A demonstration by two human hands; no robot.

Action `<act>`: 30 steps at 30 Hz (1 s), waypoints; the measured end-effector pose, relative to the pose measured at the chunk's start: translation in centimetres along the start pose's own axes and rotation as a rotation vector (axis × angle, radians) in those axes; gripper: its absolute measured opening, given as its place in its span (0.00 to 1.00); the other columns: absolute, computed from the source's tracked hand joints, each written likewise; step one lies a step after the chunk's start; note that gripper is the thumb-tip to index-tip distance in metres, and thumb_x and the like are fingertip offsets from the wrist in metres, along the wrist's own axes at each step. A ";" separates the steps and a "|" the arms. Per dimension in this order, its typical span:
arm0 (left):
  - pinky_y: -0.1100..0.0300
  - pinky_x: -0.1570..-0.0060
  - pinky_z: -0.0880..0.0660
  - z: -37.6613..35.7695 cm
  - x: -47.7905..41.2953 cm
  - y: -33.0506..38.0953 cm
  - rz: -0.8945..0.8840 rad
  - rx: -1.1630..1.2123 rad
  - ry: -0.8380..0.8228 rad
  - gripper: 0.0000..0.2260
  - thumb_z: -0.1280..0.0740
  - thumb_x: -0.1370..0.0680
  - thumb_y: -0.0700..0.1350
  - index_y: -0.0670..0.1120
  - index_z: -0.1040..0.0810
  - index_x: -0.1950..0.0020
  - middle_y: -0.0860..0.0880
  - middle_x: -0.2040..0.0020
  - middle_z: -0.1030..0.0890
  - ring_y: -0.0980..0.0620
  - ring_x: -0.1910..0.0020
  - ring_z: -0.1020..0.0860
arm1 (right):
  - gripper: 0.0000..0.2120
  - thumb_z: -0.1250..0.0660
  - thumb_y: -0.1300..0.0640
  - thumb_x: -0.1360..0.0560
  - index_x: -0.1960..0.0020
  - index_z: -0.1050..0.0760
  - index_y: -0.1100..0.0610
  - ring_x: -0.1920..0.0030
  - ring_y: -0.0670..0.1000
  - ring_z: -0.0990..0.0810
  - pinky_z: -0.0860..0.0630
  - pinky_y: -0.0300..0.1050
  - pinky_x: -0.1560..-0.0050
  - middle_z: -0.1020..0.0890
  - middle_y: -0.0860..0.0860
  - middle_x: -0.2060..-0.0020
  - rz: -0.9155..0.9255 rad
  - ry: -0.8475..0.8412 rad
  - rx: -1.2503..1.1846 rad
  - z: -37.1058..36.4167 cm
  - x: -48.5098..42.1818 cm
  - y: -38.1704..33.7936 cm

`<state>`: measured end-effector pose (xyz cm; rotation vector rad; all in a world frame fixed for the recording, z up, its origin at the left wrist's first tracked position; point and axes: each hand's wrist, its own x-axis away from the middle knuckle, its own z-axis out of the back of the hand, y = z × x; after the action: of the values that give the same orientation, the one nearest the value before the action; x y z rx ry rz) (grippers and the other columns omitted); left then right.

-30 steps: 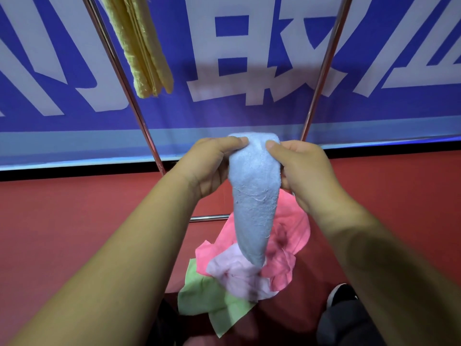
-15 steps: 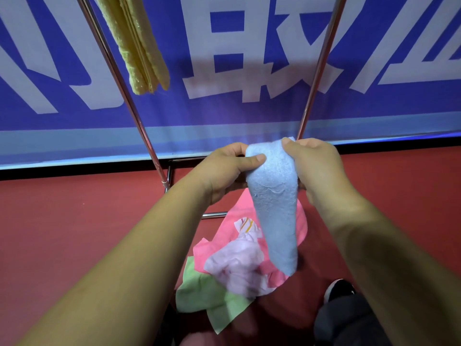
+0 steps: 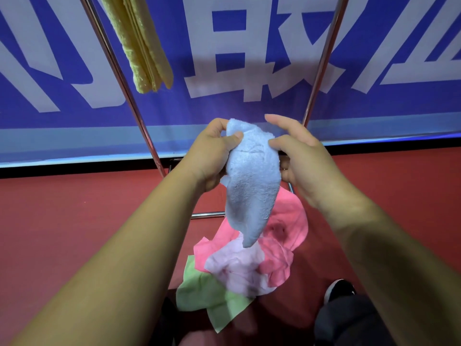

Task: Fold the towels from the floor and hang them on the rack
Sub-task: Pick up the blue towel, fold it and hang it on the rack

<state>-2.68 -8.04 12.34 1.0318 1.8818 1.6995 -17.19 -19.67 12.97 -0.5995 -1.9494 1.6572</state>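
A light blue towel (image 3: 252,186) hangs bunched in front of me, its tip pointing down. My left hand (image 3: 212,156) pinches its upper left corner between thumb and fingers. My right hand (image 3: 296,156) holds its upper right edge with the thumb, the index finger lifted. Below on the red floor lies a pile: a pink towel (image 3: 287,228), a pale lilac towel (image 3: 237,268) and a green towel (image 3: 207,293). A folded yellow towel (image 3: 142,43) hangs from the metal rack (image 3: 124,78) at the upper left.
The rack's two slanted metal poles (image 3: 321,61) and low crossbar (image 3: 207,215) stand just behind my hands. A blue banner with white characters (image 3: 237,53) fills the background. My dark shoe (image 3: 339,290) rests on the red floor (image 3: 62,221) at lower right.
The blue towel has bunched up and its hanging tail has shortened. My right index finger has lifted off the cloth and both hands have shifted their grip along the top edge.
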 end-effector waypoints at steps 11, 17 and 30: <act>0.53 0.54 0.29 -0.7 0.1 -0.2 -0.122 -0.713 0.391 0.11 0.36 0.16 0.52 0.45 0.25 0.42 0.49 0.49 0.18 0.46 0.51 0.20 | 0.20 0.36 0.69 0.19 0.36 0.16 0.51 0.63 0.45 0.20 0.14 0.48 0.59 0.18 0.41 0.63 0.002 0.075 0.037 -0.6 0.5 0.4; 0.49 0.60 0.16 -2.2 2.8 -0.1 0.124 -0.859 -0.007 0.10 0.37 0.21 0.41 0.38 0.17 0.53 0.41 0.57 0.13 0.40 0.60 0.13 | 0.23 0.39 0.69 0.18 0.33 0.17 0.47 0.48 0.52 0.12 0.12 0.57 0.54 0.13 0.48 0.45 -0.001 0.185 -0.036 -0.7 0.1 0.3; 0.60 0.65 0.39 -3.0 1.1 -3.8 -0.272 -1.016 0.156 0.03 0.29 0.26 0.40 0.47 0.22 0.59 0.50 0.62 0.19 0.43 0.55 0.18 | 0.28 0.42 0.76 0.20 0.26 0.25 0.55 0.40 0.57 0.13 0.12 0.51 0.55 0.18 0.51 0.36 0.051 0.321 -0.173 -1.2 -0.3 -0.1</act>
<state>-6.47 -9.16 9.42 0.2261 0.8903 2.1743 -16.18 -18.99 13.23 -0.9266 -1.8617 1.3322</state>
